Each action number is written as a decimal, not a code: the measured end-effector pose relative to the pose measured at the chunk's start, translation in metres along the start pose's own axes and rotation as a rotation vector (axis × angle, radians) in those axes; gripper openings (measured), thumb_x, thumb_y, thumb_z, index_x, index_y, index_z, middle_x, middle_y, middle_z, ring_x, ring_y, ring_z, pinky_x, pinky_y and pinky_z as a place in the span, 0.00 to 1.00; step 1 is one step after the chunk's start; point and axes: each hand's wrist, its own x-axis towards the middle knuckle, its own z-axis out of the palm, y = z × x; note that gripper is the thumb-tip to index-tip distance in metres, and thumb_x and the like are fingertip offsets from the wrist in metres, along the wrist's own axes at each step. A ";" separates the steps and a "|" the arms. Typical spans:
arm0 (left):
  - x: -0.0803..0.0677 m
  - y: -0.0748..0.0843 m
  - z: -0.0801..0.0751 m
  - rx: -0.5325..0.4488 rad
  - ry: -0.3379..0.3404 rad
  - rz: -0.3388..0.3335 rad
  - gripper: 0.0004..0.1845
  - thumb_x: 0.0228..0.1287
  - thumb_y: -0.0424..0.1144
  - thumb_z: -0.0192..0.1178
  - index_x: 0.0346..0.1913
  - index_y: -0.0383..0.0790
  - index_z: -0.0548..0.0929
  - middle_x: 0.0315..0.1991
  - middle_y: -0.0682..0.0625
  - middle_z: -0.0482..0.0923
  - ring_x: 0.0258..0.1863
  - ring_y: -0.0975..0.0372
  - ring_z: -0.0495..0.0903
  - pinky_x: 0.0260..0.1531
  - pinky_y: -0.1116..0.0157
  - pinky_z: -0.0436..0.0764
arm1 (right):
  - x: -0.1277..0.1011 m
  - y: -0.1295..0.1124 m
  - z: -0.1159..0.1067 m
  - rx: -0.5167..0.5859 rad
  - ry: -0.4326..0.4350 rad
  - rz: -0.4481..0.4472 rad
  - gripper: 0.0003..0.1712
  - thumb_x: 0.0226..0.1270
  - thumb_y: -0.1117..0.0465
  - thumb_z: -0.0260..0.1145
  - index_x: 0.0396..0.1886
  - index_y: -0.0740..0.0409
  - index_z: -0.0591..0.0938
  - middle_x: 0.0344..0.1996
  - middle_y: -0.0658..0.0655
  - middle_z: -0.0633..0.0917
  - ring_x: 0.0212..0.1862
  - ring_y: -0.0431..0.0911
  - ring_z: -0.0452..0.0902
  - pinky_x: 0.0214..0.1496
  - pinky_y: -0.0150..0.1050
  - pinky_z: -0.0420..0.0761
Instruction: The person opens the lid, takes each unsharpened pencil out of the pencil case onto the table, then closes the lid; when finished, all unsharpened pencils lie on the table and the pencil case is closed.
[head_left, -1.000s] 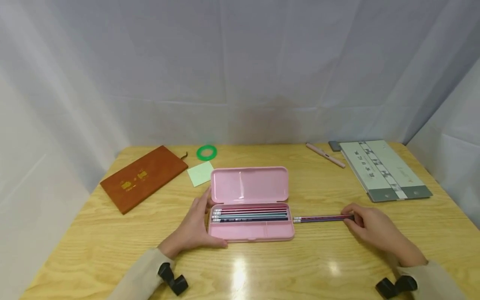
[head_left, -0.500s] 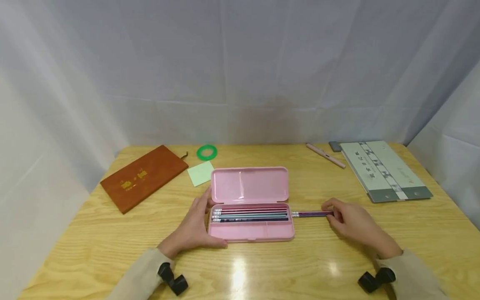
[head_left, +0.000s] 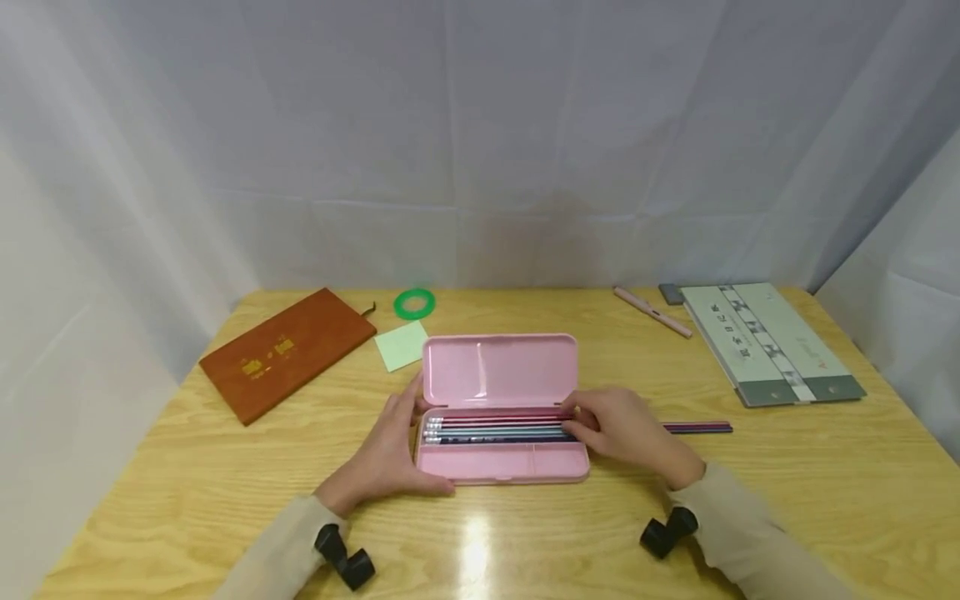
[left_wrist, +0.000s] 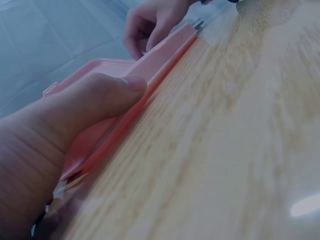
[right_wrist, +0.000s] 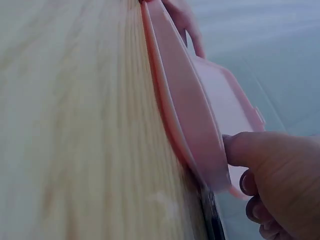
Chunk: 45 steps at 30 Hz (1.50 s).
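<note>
An open pink pencil case (head_left: 498, 371) lies mid-table with several pencils (head_left: 495, 430) in its tray. My left hand (head_left: 390, 454) grips the case's left end, thumb (left_wrist: 100, 95) along the front rim (left_wrist: 165, 50). My right hand (head_left: 622, 429) sits at the case's right end. Its thumb (right_wrist: 250, 150) touches the case wall (right_wrist: 185, 110), and its curled fingers reach over the pencil tips. Whether they grip anything is hidden. A dark striped pencil (head_left: 697, 427) lies on the table, its left part under that hand.
At the back left of the wooden table (head_left: 525, 542) are a brown notebook (head_left: 288, 350), a green ring (head_left: 414, 304) and a green sticky note (head_left: 401, 346). A pink pen (head_left: 651, 311) and a grey-white folder (head_left: 772, 342) lie back right. White curtains close in the table.
My right hand slid left along the loose pencil, from its right end to the case's right end. The pencil's right part now shows behind it. The left hand stayed put.
</note>
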 end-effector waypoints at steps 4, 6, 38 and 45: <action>0.001 0.001 -0.001 -0.002 0.001 0.003 0.81 0.16 0.57 0.83 0.78 0.54 0.40 0.53 0.51 0.69 0.54 0.58 0.68 0.55 0.52 0.72 | 0.014 -0.010 0.007 -0.044 -0.047 -0.016 0.09 0.62 0.56 0.69 0.41 0.52 0.86 0.19 0.42 0.78 0.21 0.31 0.64 0.25 0.28 0.67; 0.001 0.001 -0.001 -0.001 0.001 0.010 0.81 0.17 0.58 0.83 0.78 0.53 0.40 0.53 0.51 0.70 0.54 0.58 0.68 0.55 0.52 0.72 | 0.018 -0.014 0.009 -0.072 -0.065 -0.008 0.10 0.62 0.54 0.68 0.41 0.52 0.86 0.22 0.44 0.82 0.22 0.32 0.69 0.26 0.30 0.70; 0.001 0.004 0.003 -0.023 -0.018 0.018 0.80 0.18 0.58 0.83 0.78 0.53 0.39 0.54 0.49 0.69 0.54 0.56 0.69 0.55 0.51 0.73 | -0.001 -0.012 -0.007 0.038 0.045 0.042 0.04 0.60 0.61 0.70 0.36 0.51 0.87 0.15 0.39 0.71 0.18 0.29 0.59 0.21 0.26 0.62; -0.001 -0.001 0.001 0.000 -0.008 -0.007 0.81 0.18 0.57 0.83 0.78 0.54 0.39 0.53 0.50 0.68 0.54 0.57 0.67 0.55 0.52 0.72 | -0.051 0.020 -0.028 0.030 0.128 0.106 0.06 0.57 0.64 0.71 0.34 0.49 0.86 0.14 0.35 0.67 0.18 0.27 0.57 0.20 0.27 0.62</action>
